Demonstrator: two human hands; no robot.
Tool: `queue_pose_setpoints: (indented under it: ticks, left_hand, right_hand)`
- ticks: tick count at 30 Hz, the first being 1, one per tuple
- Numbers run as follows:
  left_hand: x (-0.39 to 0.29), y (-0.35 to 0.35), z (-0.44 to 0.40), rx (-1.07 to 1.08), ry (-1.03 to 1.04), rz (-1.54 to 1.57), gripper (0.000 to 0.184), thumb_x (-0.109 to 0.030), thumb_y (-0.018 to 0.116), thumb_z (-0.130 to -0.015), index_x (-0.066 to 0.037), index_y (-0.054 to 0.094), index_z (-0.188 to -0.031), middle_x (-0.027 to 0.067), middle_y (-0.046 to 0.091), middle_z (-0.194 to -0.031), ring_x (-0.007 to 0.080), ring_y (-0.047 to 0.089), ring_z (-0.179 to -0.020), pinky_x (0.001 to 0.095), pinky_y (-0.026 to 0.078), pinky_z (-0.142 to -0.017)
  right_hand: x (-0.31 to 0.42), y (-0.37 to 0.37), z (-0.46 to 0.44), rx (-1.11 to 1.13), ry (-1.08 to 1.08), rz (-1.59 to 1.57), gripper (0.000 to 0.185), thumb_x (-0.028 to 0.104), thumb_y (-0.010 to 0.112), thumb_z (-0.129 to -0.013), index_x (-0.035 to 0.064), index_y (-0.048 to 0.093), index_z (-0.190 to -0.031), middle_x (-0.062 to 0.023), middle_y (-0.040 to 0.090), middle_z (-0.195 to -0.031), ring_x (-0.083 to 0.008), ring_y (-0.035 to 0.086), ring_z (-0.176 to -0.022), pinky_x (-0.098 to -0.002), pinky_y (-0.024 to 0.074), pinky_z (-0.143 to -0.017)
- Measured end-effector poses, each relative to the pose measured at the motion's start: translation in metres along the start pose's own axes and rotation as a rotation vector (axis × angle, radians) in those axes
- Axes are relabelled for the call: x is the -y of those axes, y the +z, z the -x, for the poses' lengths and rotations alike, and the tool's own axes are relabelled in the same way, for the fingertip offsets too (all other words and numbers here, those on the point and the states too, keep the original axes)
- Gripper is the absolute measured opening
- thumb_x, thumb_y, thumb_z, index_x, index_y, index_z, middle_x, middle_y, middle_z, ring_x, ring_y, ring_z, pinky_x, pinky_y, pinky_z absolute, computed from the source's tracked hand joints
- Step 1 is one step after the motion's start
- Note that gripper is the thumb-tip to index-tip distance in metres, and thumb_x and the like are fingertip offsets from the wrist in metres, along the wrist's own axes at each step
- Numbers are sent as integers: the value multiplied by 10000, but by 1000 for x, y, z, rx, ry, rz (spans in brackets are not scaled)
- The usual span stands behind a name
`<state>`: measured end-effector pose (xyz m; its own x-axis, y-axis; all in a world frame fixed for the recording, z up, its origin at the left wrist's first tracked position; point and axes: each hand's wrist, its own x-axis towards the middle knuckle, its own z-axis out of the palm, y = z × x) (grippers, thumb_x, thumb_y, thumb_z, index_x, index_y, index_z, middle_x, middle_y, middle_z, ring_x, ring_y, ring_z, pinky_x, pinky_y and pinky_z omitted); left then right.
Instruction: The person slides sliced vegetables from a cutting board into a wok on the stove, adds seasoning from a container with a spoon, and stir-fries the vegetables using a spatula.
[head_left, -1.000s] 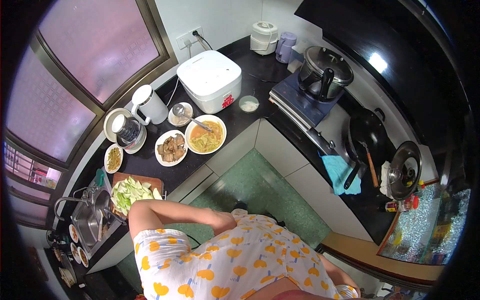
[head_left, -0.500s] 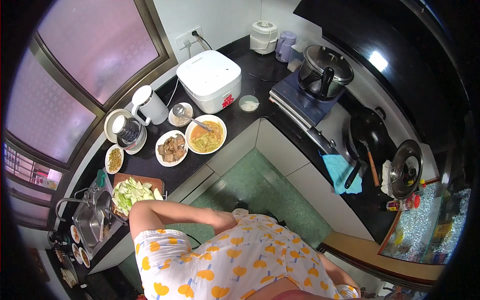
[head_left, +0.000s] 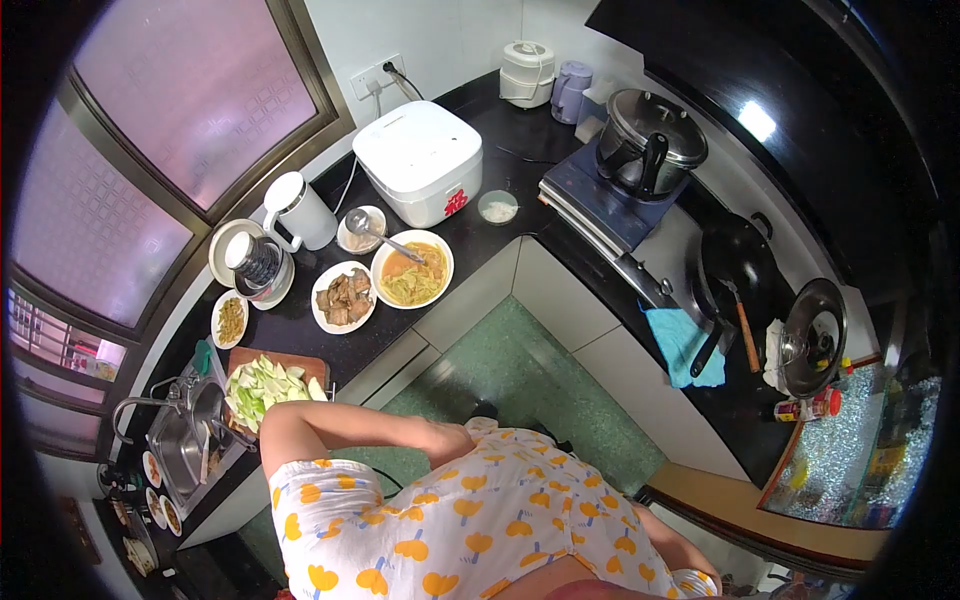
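My left arm bends across the front of my patterned shirt point(head_left: 470, 500), and my left hand point(head_left: 448, 441) rests against it at the waist. Its fingers are tucked out of sight, so whether they hold anything is hidden. My right arm point(head_left: 675, 545) hangs at my side, with the hand out of view. Nearest to the left elbow, pale green vegetable slices point(head_left: 265, 388) are heaped on a wooden cutting board point(head_left: 312, 364) beside the sink point(head_left: 178, 440).
On the left counter are a plate of meat point(head_left: 343, 298), a soup bowl point(head_left: 450, 262) with a ladle point(head_left: 385, 238), a rice cooker point(head_left: 418, 150) and a kettle point(head_left: 303, 212). A pressure cooker point(head_left: 655, 125), wok point(head_left: 742, 255) and blue cloth point(head_left: 685, 348) stand or lie on the right.
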<state>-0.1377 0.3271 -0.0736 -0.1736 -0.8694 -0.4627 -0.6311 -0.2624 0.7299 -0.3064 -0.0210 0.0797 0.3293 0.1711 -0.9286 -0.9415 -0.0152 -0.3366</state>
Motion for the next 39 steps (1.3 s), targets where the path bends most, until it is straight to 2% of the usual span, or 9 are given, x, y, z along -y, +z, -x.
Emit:
queue_pose_setpoints:
  ticks: [8, 14, 21, 24, 26, 28, 32, 35, 39]
  left_hand:
    - [2, -2, -3, 59, -3, -57, 421, -284, 711, -669, -37, 613, -995, 178, 638, -988, 378, 588, -930, 433, 499, -775]
    - [2, -1, -1, 1, 15, -29, 396, -268, 706, -667, -34, 621, -975, 175, 638, -990, 374, 587, -931, 426, 499, -782]
    - [7, 2, -4, 27, -4, -35, 400, -275, 720, -649, -39, 628, -959, 176, 638, -993, 372, 588, -926, 424, 499, -781]
    - [11, 4, -4, 12, 10, -15, 396, -289, 720, -648, -43, 631, -944, 181, 640, -961, 373, 591, -903, 428, 500, -764]
    - [13, 5, -6, 26, -3, -7, 392, -302, 720, -647, -48, 632, -932, 182, 640, -939, 375, 593, -885, 433, 501, -752]
    - [11, -2, -5, 58, 77, -80, 386, -313, 718, -649, -49, 630, -916, 180, 641, -929, 377, 592, -872, 438, 499, -742]
    - [16, 3, -7, 33, 160, -116, 363, -326, 714, -651, -46, 623, -864, 166, 646, -911, 376, 593, -852, 446, 498, -722]
    - [23, 14, -11, -4, 135, -104, 363, -326, 714, -652, -47, 620, -864, 160, 648, -905, 375, 593, -843, 447, 499, -714]
    - [20, 9, -10, 59, 111, -136, 388, -329, 712, -656, -58, 622, -919, 161, 645, -945, 367, 595, -875, 440, 501, -731]
  right_hand:
    - [-2, -3, -5, 7, -11, -7, 459, 318, 518, -897, 11, 533, -1236, -96, 577, -1196, -165, 557, -1024, -304, 435, -854]
    - [-5, -5, -8, 10, -21, -16, 466, 322, 547, -885, 7, 543, -1227, -96, 596, -1169, -162, 582, -985, -304, 458, -823]
    - [-7, -8, -10, -11, -17, -34, 477, 324, 580, -871, 4, 548, -1223, -98, 618, -1136, -160, 610, -940, -303, 484, -787]
    - [-4, 1, -5, -4, 13, -64, 457, 308, 393, -950, 15, 475, -1291, -100, 487, -1320, -169, 446, -1199, -294, 338, -989]
    - [-5, 0, -5, 35, 3, -104, 465, 317, 379, -957, 18, 466, -1303, -95, 475, -1335, -172, 436, -1212, -296, 333, -998]
    - [-12, -6, -11, 46, -9, -79, 475, 327, 372, -961, 21, 455, -1315, -92, 467, -1345, -173, 430, -1221, -297, 329, -1004]
    - [-10, -5, -10, -16, 9, 29, 490, 348, 370, -964, 23, 444, -1324, -89, 466, -1346, -174, 433, -1218, -296, 329, -1004]
    - [3, 6, 3, -44, 26, 27, 492, 353, 369, -965, 23, 445, -1322, -89, 469, -1343, -175, 436, -1213, -295, 330, -1002]
    - [-1, 5, 0, -28, 13, 13, 493, 355, 368, -965, 22, 446, -1320, -90, 471, -1341, -175, 438, -1211, -296, 331, -1000]
